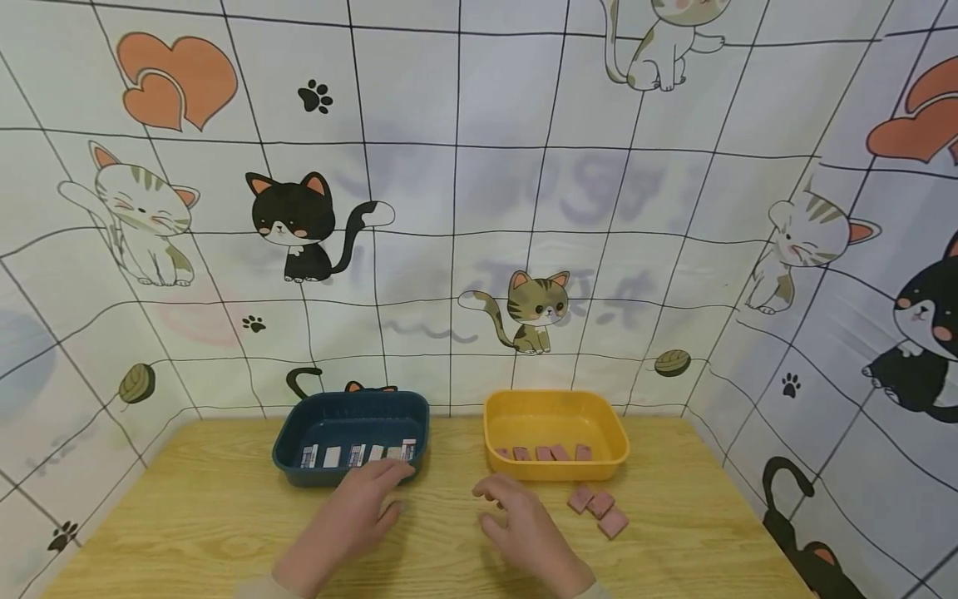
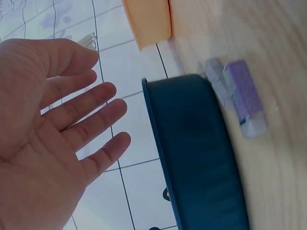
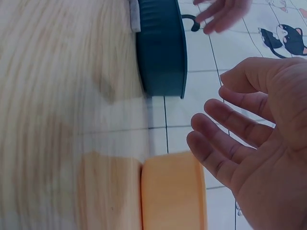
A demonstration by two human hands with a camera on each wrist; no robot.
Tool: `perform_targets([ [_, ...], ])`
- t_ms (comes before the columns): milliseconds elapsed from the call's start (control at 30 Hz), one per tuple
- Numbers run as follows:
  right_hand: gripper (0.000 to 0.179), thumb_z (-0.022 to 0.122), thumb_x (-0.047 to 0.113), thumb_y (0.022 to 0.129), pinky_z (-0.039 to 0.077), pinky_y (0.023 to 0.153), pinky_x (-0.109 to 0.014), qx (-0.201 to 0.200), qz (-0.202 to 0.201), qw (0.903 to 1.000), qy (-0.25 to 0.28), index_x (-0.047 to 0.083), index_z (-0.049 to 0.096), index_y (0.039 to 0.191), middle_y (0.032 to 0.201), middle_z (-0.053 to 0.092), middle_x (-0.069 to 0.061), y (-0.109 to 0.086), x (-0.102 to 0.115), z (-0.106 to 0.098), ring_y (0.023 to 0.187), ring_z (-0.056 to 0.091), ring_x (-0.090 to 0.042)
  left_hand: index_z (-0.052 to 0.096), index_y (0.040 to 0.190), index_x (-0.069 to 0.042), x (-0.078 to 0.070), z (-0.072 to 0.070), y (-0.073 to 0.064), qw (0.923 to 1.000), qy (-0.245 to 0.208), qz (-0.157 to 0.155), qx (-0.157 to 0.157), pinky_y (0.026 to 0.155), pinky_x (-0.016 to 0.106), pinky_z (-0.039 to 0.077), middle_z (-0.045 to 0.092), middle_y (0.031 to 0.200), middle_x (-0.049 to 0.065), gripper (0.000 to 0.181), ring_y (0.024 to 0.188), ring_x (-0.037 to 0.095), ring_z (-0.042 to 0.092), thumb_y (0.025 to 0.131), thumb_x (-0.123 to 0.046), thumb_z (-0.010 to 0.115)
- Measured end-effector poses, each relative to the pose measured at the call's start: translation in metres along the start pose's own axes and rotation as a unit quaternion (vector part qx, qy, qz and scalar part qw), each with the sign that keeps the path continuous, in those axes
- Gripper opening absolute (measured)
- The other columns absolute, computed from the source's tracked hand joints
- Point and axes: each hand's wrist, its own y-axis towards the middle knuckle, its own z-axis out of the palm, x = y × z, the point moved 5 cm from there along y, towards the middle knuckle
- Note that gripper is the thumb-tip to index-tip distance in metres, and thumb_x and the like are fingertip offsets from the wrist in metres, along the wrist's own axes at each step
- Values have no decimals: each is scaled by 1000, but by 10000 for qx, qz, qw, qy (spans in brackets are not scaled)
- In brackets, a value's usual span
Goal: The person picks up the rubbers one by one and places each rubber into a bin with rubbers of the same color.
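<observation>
My left hand (image 1: 348,512) hovers at the front rim of the dark blue basket (image 1: 299,478), holding nothing, its fingers loosely spread. Inside that basket lie several white erasers with printed sleeves (image 1: 356,455). In the left wrist view, a purple-sleeved eraser (image 2: 243,91) and a greyish one (image 2: 219,82) lie on the table against the basket; my left hand hides them from the head view. My right hand (image 1: 527,532) is above the table before the yellow basket (image 1: 554,472), fingers relaxed and bare. Several small pink blocks (image 1: 560,452) lie in the yellow basket.
Three loose pink blocks (image 1: 601,504) lie on the wooden table (image 1: 441,549), just in front of the yellow basket and right of my right hand. Behind the baskets stands a cat-patterned cloth wall (image 1: 419,349), which also closes off both sides.
</observation>
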Motion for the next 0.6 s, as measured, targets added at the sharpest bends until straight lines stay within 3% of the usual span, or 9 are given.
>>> perform_targets([
  [300, 25, 66, 6, 95, 56, 83, -39, -299, 671, 9962, -473, 15, 68, 119, 121, 67, 0, -5, -15, -21, 107, 65, -28, 71, 121, -9, -19, 13, -8, 9996, -5, 138, 244, 90, 52, 55, 68, 124, 5, 33, 113, 24, 64, 88, -8, 75],
  [600, 26, 70, 1, 87, 57, 82, -46, -770, 1266, 9853, -851, 4, 72, 112, 119, 70, -13, -10, -34, -43, 110, 66, -34, 69, 128, -9, -36, 24, -6, 9943, -185, 96, 1045, 99, 50, 52, 67, 130, 6, 36, 116, 25, 64, 92, -15, 75],
])
